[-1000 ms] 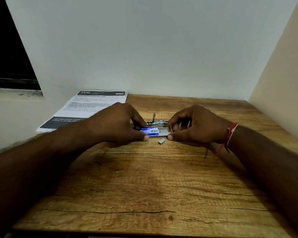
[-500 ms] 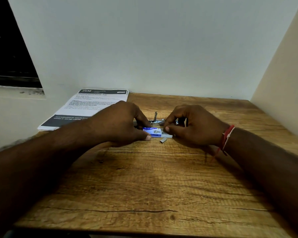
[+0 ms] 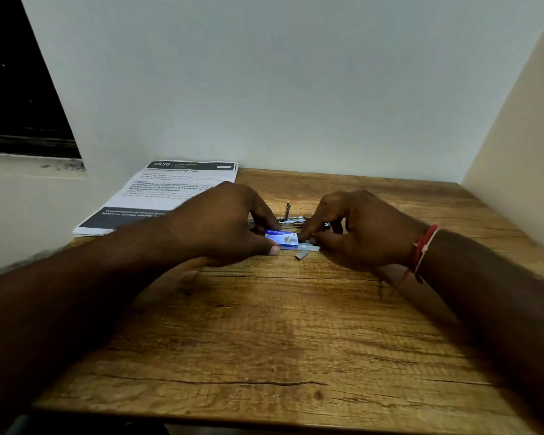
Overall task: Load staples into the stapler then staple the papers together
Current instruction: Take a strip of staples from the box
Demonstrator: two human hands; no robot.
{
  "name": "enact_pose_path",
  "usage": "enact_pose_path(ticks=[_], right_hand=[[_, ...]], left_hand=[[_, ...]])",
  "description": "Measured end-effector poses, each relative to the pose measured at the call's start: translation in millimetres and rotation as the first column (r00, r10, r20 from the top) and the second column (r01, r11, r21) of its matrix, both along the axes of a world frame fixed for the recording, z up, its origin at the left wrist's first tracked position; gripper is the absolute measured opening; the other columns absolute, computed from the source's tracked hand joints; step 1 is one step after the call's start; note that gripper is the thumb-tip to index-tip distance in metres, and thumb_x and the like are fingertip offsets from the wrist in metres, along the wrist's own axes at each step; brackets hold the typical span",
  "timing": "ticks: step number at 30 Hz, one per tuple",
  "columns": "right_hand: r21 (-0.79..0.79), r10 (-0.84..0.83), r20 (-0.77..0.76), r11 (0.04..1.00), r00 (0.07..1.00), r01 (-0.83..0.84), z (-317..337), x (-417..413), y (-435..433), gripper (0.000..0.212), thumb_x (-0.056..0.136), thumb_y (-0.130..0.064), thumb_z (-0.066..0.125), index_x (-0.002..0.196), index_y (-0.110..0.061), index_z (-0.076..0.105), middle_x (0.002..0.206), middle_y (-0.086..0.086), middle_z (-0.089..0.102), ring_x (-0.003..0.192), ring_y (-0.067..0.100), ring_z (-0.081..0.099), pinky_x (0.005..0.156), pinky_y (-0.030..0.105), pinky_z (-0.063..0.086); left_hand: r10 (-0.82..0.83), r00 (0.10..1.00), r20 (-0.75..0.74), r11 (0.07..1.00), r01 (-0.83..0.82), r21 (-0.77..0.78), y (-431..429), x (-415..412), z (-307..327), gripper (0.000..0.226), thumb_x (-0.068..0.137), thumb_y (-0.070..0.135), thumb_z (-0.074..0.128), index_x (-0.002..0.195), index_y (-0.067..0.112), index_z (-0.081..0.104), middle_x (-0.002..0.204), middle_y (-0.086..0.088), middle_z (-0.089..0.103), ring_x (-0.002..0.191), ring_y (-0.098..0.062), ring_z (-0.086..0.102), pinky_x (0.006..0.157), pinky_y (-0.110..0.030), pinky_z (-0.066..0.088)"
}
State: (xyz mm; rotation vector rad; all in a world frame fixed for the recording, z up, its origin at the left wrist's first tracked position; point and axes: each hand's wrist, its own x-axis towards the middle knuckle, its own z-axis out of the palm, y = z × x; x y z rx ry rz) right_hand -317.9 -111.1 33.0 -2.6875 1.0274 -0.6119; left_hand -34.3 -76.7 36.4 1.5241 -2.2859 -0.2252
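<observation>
A wood-grain worktop (image 3: 264,340) fills a corner between pale walls, with a dark window (image 3: 19,105) off to the left. At its back left edge lie the papers (image 3: 170,196), a printed sheet on top with black bands at head and foot, flat and partly overhanging the worktop's left side.

Both hands meet near the middle of the far half. The left hand (image 3: 223,224) has its grip closed on a small blue staple box (image 3: 281,238) — thumb along the near side, fingers curled over the far side — and the box sits low on the wood. From the box's right end a pale inner tray (image 3: 310,247) sticks out, and the right hand (image 3: 358,230) pinches it between thumb and forefinger, the other fingers curled above. A red thread band (image 3: 423,249) circles that wrist.

Just in front of the tray, apart from both hands, a short loose strip of staples (image 3: 301,255) lies on the wood.

The stapler (image 3: 292,219) rests right behind the box, between the two hands — its metal parts open, one thin piece standing upright. Neither hand grasps it. How much of its body lies behind the left hand cannot be told.
</observation>
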Motion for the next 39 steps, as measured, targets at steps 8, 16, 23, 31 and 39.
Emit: enact_pose_path(ticks=[8, 16, 23, 31, 39], right_hand=[[-0.014, -0.013, -0.089, 1.0, 0.996, 0.012, 5, -2, 2, 0.021, 0.099, -0.03, 0.08, 0.113, -0.045, 0.083, 0.104, -0.015, 0.074, 0.087, 0.004, 0.066, 0.078, 0.04, 0.062], [-0.009, 0.021, -0.127, 1.0, 0.992, -0.022, 12, -2, 4, 0.026, 0.098, -0.024, 0.082, 0.119, -0.04, 0.084, 0.107, -0.01, 0.074, 0.089, -0.001, 0.062, 0.074, 0.014, 0.045], [-0.01, 0.007, -0.157, 1.0, 0.988, -0.008, 11, -2, 2, 0.025, 0.1, -0.024, 0.08, 0.119, -0.039, 0.082, 0.109, -0.012, 0.073, 0.088, -0.008, 0.059, 0.074, 0.014, 0.042], [-0.037, 0.026, -0.148, 0.999, 0.989, -0.032, 7, -3, -1, 0.024, 0.1, -0.023, 0.079, 0.117, -0.041, 0.08, 0.11, -0.01, 0.073, 0.092, -0.002, 0.061, 0.078, 0.029, 0.051], [-0.045, 0.026, -0.129, 0.998, 0.991, -0.032, 5, 0, 0, 0.021, 0.101, -0.024, 0.078, 0.116, -0.038, 0.08, 0.11, -0.011, 0.072, 0.094, -0.002, 0.061, 0.08, 0.029, 0.052]], left_hand=[[0.013, 1.0, 0.005, 1.0, -0.013, 0.018, 0, -1, 1, 0.037, 0.082, 0.055, 0.095, 0.117, 0.048, 0.086, 0.093, 0.031, 0.066, 0.082, 0.011, 0.06, 0.068, -0.02, 0.041], [0.007, 1.0, 0.001, 1.0, -0.007, 0.025, -1, 0, 0, 0.036, 0.082, 0.055, 0.095, 0.116, 0.048, 0.086, 0.093, 0.032, 0.067, 0.082, 0.012, 0.06, 0.069, -0.021, 0.042], [0.01, 1.0, 0.0, 1.0, -0.01, 0.027, -2, -1, 0, 0.038, 0.082, 0.056, 0.095, 0.117, 0.047, 0.086, 0.094, 0.029, 0.069, 0.084, 0.009, 0.062, 0.069, -0.021, 0.042], [0.002, 1.0, 0.005, 1.0, -0.002, 0.021, -2, 0, -1, 0.036, 0.082, 0.055, 0.095, 0.116, 0.047, 0.086, 0.093, 0.027, 0.071, 0.082, 0.011, 0.062, 0.07, -0.022, 0.043], [0.008, 1.0, 0.007, 1.0, -0.008, 0.027, -2, -1, -1, 0.037, 0.082, 0.056, 0.095, 0.117, 0.047, 0.086, 0.094, 0.027, 0.072, 0.082, 0.011, 0.062, 0.07, -0.022, 0.043]])
